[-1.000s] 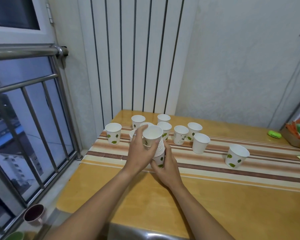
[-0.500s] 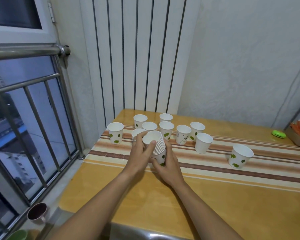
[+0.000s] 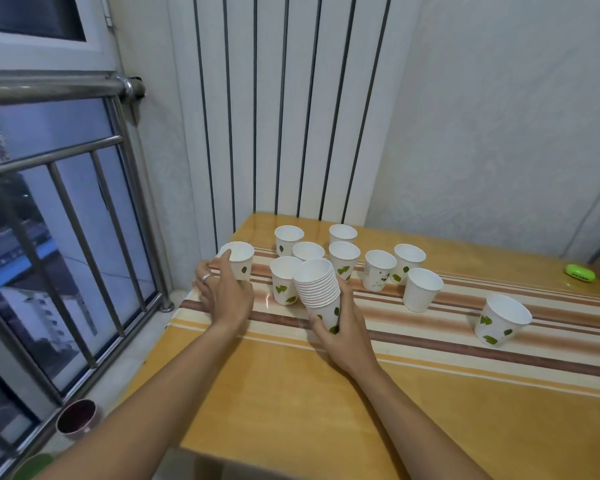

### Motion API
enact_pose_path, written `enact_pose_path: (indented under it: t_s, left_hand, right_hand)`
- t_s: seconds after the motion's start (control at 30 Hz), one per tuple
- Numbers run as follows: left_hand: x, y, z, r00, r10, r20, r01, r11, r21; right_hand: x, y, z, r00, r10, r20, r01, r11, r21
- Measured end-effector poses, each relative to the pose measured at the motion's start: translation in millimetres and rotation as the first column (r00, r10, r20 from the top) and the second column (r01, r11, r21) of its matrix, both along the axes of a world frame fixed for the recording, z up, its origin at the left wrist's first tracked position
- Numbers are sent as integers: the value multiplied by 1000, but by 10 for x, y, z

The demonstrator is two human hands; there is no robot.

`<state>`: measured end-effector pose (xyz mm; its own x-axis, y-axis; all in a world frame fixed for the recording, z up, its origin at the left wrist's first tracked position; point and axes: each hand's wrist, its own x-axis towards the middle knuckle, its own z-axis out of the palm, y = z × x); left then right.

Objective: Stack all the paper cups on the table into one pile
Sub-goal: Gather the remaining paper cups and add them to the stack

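Note:
A pile of several nested white paper cups with green leaf prints [image 3: 320, 292] leans a little left on the striped table [image 3: 326, 386]. My right hand [image 3: 343, 327] grips the pile's bottom cup. My left hand [image 3: 222, 292] is open, its fingers spread and reaching the single cup [image 3: 240, 259] at the table's far left edge; a fingertip touches its rim. Several more single cups stand upright behind and right of the pile, among them one [image 3: 284, 285] just left of the pile, a plain one [image 3: 421, 289] and a lone one [image 3: 501, 320] far right.
A white ribbed radiator panel [image 3: 284, 109] rises behind the table. A window with steel bars [image 3: 73, 216] is at the left, with a dark bowl [image 3: 77, 418] on the sill below. A green object [image 3: 580, 273] lies at the far right.
My left hand has let go of the pile's top and swung left to the far-left cup. The last cup has sunk into the pile. My right hand stays on the pile.

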<state>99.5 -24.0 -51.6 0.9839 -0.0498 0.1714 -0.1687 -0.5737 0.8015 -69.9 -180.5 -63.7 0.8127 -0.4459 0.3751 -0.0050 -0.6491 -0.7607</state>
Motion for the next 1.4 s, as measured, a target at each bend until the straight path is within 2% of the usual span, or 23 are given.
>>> enact_pose_path:
  t_s: [0.2,0.4,0.57,0.67,0.83,0.97,1.17,1.3,1.4]
  left_hand:
    - [175,8,-92,997,17,80,-18,1000,17]
    - [83,37,-22,981,81,178,-55,988,-145]
    - [-239,11,244,929,84,360,38,947,-320]
    - [-434,-42,401,906,29,422,141,920,-366]
    - [-691,-147,564,878,-120,464,300,893,-337]
    - [-801,-199,583,867,-240,436,390,872,-296]
    - [-781,-224,637,878,-290,382,412,863,-293]
    - [-836,-229,647,861,-322,392,454,836,-309]
    - [-870,-268,572,842,-348,413,474,842,-256]
  right_hand:
    - [13,-18,-14,1000,6,-4,-6,1000,-18]
    - [1,-4,-9,1000,-7,-5,7,1000,-20]
    - [-25,27,-7,1000,-28,-3,28,999,-22]
    - [-59,49,-5,999,-45,8,46,999,-27]
    - [-113,59,28,996,-74,47,75,997,-9]
    - [-148,73,51,996,-74,44,73,997,18]
    - [-211,90,69,997,-62,44,61,998,21]
    - [-216,93,69,997,-61,48,61,998,-2]
    - [-215,93,62,997,-60,46,60,998,-8]
